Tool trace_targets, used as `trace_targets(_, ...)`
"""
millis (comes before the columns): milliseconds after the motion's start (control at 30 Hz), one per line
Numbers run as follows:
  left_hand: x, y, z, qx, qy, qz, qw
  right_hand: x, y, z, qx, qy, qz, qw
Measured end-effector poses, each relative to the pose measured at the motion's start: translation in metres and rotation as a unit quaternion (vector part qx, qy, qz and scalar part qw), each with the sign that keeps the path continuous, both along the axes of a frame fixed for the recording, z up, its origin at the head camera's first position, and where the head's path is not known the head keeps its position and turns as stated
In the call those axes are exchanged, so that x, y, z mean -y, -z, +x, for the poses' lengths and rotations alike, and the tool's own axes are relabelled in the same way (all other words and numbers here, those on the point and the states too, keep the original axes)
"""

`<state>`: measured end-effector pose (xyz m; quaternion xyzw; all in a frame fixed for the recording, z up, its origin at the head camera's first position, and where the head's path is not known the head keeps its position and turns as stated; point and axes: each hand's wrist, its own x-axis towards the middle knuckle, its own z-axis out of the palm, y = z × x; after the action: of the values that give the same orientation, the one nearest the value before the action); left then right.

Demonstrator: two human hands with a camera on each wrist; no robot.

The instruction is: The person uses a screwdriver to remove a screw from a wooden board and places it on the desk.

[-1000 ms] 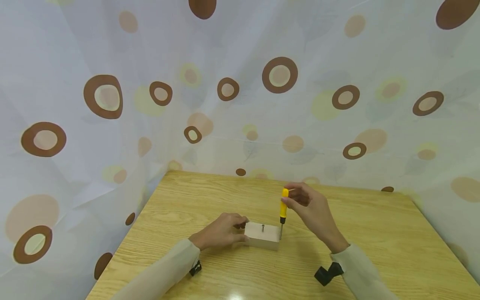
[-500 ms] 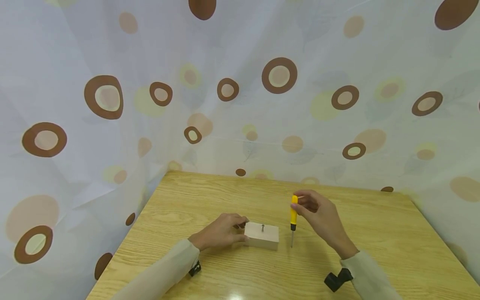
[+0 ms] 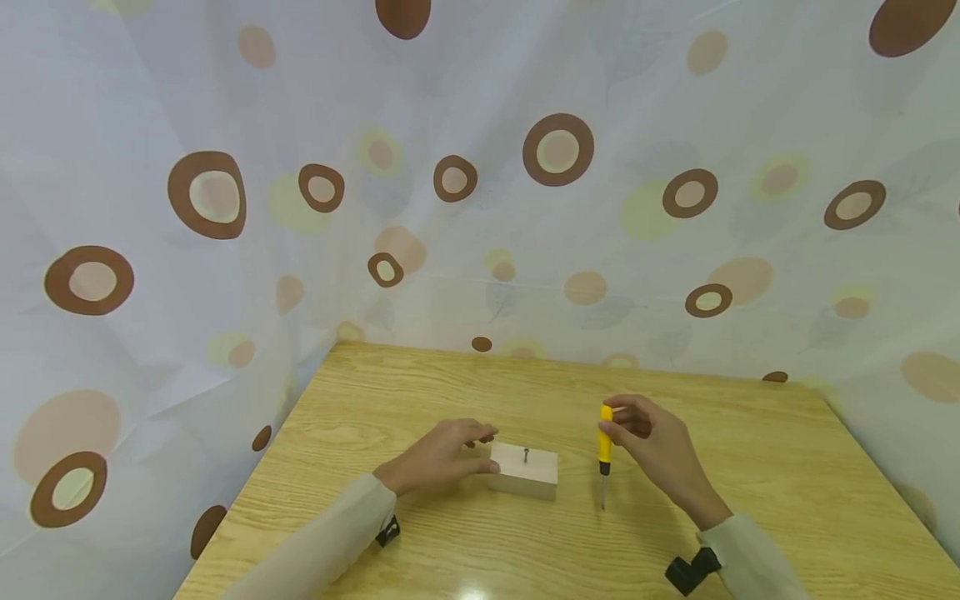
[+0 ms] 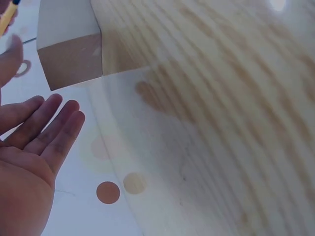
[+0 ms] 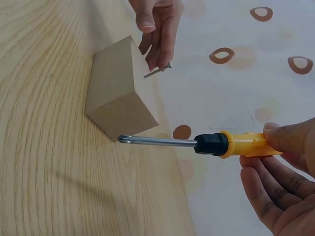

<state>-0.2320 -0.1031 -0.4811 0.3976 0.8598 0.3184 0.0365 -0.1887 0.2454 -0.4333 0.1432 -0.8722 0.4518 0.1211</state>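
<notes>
A pale wooden block (image 3: 523,473) rests on the table, and a screw (image 5: 157,71) stands partway out of its top face. My right hand (image 3: 656,446) pinches a screwdriver (image 3: 605,437) by its yellow handle, to the right of the block. The metal shaft (image 5: 157,141) points down with its cross-shaped tip free in the air, apart from the screw. At the block's left end is my left hand (image 3: 446,454), thumb and fingers spread apart. In the left wrist view its fingers (image 4: 61,123) are nearly straight and hold nothing, with a gap between them and the block.
The wood-grain table (image 3: 405,392) extends around the block on all sides. A pale curtain (image 3: 480,217) with brown rings hangs behind the table and along both sides. Black wrist cameras (image 3: 692,571) sit at the cuffs.
My right hand has carried the screwdriver rightward and toward me, away from the block's right end. The left hand's fingers have lifted off the block and spread. Block and screw stay put.
</notes>
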Motion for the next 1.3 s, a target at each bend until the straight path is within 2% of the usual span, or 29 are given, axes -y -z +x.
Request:
trace_targets(167, -0.003, -0.004, -0.002, -0.016, 0.007, 0.03, 0.9994, -0.008, 0.007, 0.0, 0.02, 0.005, -0.001, 0.9998)
trace_targets(333, -0.009, -0.003, -0.003, -0.042, 0.011, 0.051, 0.9978, -0.014, 0.011, 0.001, 0.04, 0.014, 0.003, 0.9991)
trace_targets(567, -0.019, -0.005, -0.004, -0.083, 0.039, 0.059, 0.994, -0.018, 0.018, 0.003, 0.068, 0.023, 0.002, 0.9974)
trace_targets(867, -0.033, -0.014, -0.002, -0.106, 0.075, 0.057, 0.99, -0.026, 0.029, 0.003, 0.085, 0.03, 0.007, 0.9959)
trace_targets(1133, -0.041, -0.01, -0.007, -0.124, 0.099, 0.068, 0.9851, -0.03, 0.035, 0.005, 0.101, 0.036, 0.014, 0.9942)
trace_targets(1300, -0.044, -0.009, -0.008, -0.131, 0.098, 0.064, 0.9844, -0.032, 0.038, 0.005, 0.095, 0.031, 0.016, 0.9948)
